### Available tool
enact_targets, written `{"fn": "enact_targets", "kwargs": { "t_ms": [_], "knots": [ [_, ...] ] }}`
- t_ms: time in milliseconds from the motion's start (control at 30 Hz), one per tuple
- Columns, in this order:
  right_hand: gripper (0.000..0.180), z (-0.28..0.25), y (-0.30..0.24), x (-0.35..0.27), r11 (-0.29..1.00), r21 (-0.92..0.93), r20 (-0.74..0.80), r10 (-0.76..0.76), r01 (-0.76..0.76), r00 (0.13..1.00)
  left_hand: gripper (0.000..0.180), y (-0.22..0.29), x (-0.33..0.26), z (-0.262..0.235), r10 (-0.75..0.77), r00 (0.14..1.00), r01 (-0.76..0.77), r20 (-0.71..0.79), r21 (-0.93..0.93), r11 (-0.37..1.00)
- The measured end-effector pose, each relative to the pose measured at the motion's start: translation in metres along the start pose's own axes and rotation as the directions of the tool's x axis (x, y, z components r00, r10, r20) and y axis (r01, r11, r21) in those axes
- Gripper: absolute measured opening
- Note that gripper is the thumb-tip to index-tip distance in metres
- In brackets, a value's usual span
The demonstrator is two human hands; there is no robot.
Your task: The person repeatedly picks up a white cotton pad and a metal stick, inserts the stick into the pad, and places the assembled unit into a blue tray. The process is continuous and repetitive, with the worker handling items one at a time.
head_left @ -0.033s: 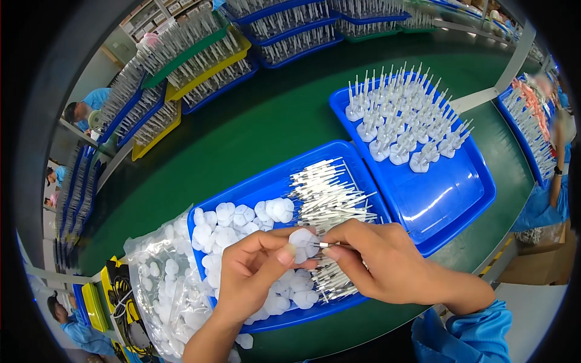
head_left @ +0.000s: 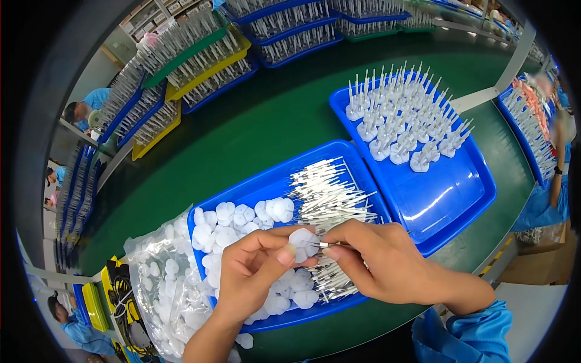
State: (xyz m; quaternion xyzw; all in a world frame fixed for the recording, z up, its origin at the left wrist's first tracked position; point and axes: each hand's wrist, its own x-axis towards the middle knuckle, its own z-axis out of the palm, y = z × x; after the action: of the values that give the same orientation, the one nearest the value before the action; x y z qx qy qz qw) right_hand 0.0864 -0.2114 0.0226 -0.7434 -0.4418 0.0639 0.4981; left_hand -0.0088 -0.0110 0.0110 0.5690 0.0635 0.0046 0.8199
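My left hand [head_left: 254, 266] pinches a white translucent petal-edged plastic disc [head_left: 299, 241] between thumb and fingers. From the right, my right hand [head_left: 387, 260] grips a thin white rod with fine metal leads [head_left: 325, 245]. Its leads meet the disc's face; whether they pass through it I cannot tell. Both hands are above a blue tray [head_left: 257, 192], which holds a pile of similar discs [head_left: 227, 235] on its left and a heap of white rods [head_left: 333, 202] on its right.
A second blue tray [head_left: 439, 196] carries rows of discs with upright rods [head_left: 408, 124]. A clear bag of discs [head_left: 166, 296] lies left, near black cables [head_left: 126, 308]. Loaded trays [head_left: 209, 91] are stacked along the green table's [head_left: 254, 127] far edge. Another person's arm [head_left: 555, 181] is at right.
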Motion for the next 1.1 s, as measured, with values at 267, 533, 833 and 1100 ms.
{"fn": "enact_targets", "kwargs": {
  "t_ms": [267,533,833,1100],
  "knots": [
    [0.009,-0.004,-0.001,-0.001,0.998,-0.032,0.014,0.058,-0.058,0.998,0.014,0.001,0.004,-0.001,0.114,0.992,-0.116,0.050,0.045,0.992],
    [0.018,-0.016,-0.011,0.003,0.977,-0.192,0.170,0.129,-0.096,0.977,0.027,-0.003,0.002,0.001,0.351,0.927,-0.367,0.131,0.509,0.779],
    [0.017,-0.004,-0.001,0.001,0.973,0.151,0.174,0.146,-0.173,0.974,0.029,-0.005,0.003,-0.002,0.257,0.961,-0.274,0.097,0.249,0.929],
    [0.016,-0.002,0.006,-0.001,0.901,0.354,0.211,0.183,-0.249,0.960,0.027,-0.007,0.005,-0.004,0.272,0.949,-0.298,0.156,0.180,0.937]
  ]
}}
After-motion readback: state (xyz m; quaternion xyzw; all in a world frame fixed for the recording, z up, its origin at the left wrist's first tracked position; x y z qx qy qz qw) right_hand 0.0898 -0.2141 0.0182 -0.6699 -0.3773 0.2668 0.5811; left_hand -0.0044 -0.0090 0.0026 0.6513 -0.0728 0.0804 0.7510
